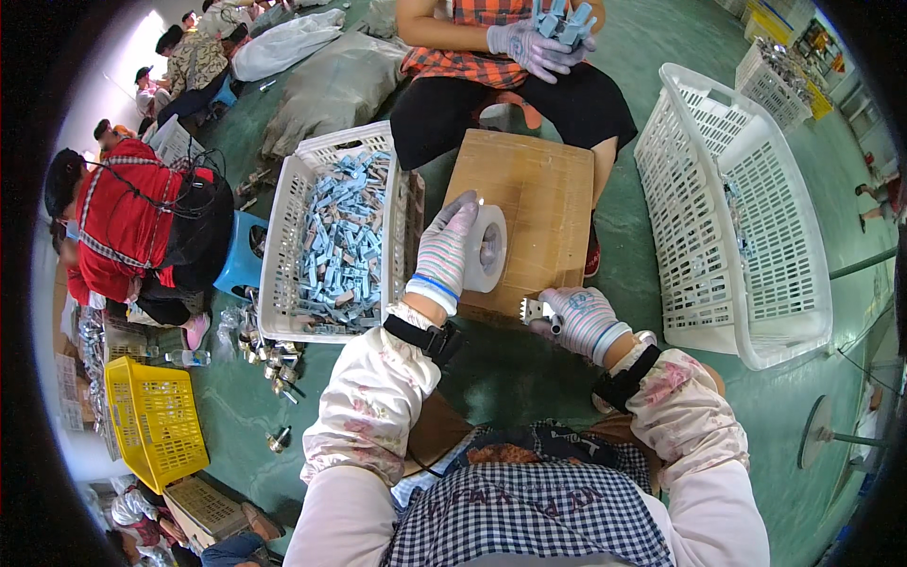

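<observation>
Tape handling, I'd judge: my left hand (444, 244) grips the clear tape roll (479, 250) over the cardboard box (543, 208); right hand (583, 315) pinches a serrated cutter (537, 310). Next calls for meeting cutter to roll. Co-worker's knees (597, 113) crowd the far side; parts crate (275, 283) left.

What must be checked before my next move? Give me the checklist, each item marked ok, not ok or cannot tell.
1. Left hand on the clear tape roll: ok, holding it at its left side.
2. Right hand on the toothed metal piece: ok, gripped.
3. Both hands gloved: ok.
4. Tape roll and metal piece together: not ok, they are apart, one in each hand.
5. Loose end located: cannot tell, too small to make out.
6. Co-worker's hands out of the way: ok, beyond the cardboard box, holding blue parts.
</observation>
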A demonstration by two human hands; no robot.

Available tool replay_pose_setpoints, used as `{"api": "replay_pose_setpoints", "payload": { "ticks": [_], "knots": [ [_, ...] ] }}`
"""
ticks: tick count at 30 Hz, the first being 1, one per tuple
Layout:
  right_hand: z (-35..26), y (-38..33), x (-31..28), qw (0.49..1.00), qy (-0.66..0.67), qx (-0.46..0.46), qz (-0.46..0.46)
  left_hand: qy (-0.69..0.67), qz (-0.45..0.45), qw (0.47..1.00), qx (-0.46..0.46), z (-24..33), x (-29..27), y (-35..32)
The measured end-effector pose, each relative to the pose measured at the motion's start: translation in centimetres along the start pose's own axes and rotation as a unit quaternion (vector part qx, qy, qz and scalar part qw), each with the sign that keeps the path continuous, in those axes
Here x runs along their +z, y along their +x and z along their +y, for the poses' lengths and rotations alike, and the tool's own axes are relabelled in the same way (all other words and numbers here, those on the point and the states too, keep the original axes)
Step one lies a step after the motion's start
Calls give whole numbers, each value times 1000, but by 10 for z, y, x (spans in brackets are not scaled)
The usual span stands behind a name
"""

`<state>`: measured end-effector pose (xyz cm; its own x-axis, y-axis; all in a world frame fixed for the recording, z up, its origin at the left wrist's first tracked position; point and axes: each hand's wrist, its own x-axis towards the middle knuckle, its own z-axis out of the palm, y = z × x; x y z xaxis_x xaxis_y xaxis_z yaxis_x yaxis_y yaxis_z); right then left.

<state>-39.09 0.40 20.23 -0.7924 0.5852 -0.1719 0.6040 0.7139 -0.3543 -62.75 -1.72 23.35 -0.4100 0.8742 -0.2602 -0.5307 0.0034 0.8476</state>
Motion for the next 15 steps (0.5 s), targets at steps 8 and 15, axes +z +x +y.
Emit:
{"api": "replay_pose_setpoints", "payload": {
  "ticks": [8,15],
  "knots": [
    [0,1,0,1000,9,5,-9,5,2,1000,-14,-2,-2,0],
    [-1,2,2,1000,11,8,-7,8,14,999,-33,4,3,-4]
  ]
}}
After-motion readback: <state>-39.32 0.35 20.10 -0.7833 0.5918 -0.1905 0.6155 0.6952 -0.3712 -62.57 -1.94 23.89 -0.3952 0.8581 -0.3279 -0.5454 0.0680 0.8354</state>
